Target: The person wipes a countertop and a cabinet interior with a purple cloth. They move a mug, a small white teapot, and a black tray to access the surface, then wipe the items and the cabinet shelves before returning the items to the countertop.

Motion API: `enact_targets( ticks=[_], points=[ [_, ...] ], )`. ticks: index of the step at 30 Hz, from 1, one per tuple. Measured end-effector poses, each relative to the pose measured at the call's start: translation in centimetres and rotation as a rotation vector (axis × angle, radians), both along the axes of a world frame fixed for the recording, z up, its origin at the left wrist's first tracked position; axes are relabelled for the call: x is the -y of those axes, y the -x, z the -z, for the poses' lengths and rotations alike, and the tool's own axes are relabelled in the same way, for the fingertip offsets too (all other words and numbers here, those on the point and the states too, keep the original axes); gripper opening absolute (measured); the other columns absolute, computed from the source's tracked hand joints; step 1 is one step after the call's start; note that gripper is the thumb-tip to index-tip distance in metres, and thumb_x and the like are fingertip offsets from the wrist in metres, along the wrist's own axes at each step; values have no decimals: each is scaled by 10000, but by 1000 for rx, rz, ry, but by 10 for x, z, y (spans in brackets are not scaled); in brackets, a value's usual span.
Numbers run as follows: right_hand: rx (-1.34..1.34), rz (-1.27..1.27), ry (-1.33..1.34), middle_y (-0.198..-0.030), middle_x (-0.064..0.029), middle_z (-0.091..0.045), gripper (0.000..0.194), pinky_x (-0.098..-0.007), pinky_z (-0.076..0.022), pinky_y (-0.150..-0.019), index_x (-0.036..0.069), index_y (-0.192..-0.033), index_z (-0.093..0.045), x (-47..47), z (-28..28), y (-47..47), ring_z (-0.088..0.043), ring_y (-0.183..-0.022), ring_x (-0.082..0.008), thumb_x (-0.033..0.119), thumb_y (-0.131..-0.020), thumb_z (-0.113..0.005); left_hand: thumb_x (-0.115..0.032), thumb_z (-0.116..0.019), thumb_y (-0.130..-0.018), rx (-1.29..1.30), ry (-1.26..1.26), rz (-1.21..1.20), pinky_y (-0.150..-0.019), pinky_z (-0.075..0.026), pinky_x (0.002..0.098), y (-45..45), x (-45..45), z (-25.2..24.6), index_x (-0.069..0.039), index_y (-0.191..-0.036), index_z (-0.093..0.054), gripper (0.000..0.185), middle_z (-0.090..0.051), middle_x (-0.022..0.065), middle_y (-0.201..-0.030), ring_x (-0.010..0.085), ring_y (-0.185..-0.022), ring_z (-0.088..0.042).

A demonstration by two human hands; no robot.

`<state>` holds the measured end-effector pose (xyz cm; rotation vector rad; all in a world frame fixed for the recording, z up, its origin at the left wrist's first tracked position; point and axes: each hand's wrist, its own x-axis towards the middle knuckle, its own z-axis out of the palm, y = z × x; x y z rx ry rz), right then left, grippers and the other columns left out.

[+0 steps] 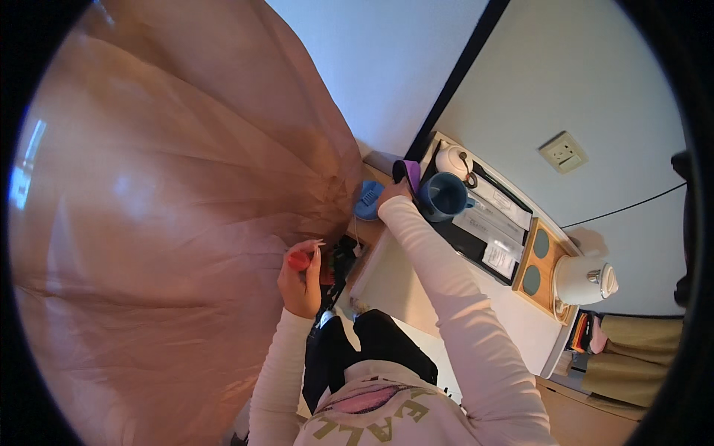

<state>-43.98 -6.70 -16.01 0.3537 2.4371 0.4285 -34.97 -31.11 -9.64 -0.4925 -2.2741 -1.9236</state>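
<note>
My left hand (301,284) is raised in front of the curtain, its fingers curled around a small red object (299,261). Most of that object is hidden by the fingers, so its kind is unclear. Stretched out to the far end of the white counter (446,279), my right hand (394,194) grips a purple and black item (411,171), whose kind I cannot make out. Right beside it stands a blue mug (444,196) with its handle to the right. A round blue slotted object (368,200) lies just left of my right hand, on a wooden surface.
A pinkish-brown sheer curtain (167,223) fills the left side. A white teapot (454,160) and clear packages (491,223) sit on a black tray (446,229). Farther right, a white electric kettle (580,279) stands by a wooden tray (527,248). A socket (563,152) is on the wall.
</note>
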Motion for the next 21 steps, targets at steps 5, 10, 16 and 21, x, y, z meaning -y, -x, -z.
enact_targets(
  ticks=[5, 10, 16, 21],
  points=[
    [95, -117, 17, -1323, -96, -551, 379, -577, -214, -1043, 108, -1216, -622, 28, -5, -12, -484, -1247, -286, 284, -912, -480, -36, -609, -886, 5, 78, 192, -842, -494, 290, 13, 13, -5, 28, -1157, -539, 288, -655, 145, -1082, 201, -972, -651],
    [127, -74, 273, -1252, -104, -605, 351, -592, -254, -1023, 109, -1150, -669, 100, -21, -63, -558, -1168, -302, 254, -863, -528, -253, -646, -872, -91, 243, 326, -717, -504, 394, 43, 3, -4, -55, -1080, -618, 289, -654, 214, -922, 386, -843, -633],
    [78, -144, 301, -1051, -103, -688, 260, -518, -407, -909, 119, -987, -719, 187, -3, -124, -647, -998, -276, 234, -808, -570, -282, -625, -888, -111, 194, 376, -730, -491, 410, 68, -14, 2, -41, -1032, -607, 282, -667, 174, -921, 357, -851, -643],
    [-133, 111, 717, -868, -196, -681, 297, -444, -536, -770, 49, -911, -701, 213, 5, -213, -668, -835, -354, 263, -803, -527, -339, -588, -909, -40, 260, 557, -737, -491, 425, 47, -37, 26, -65, -1133, -569, 354, -646, 190, -989, 379, -875, -625]
  ],
)
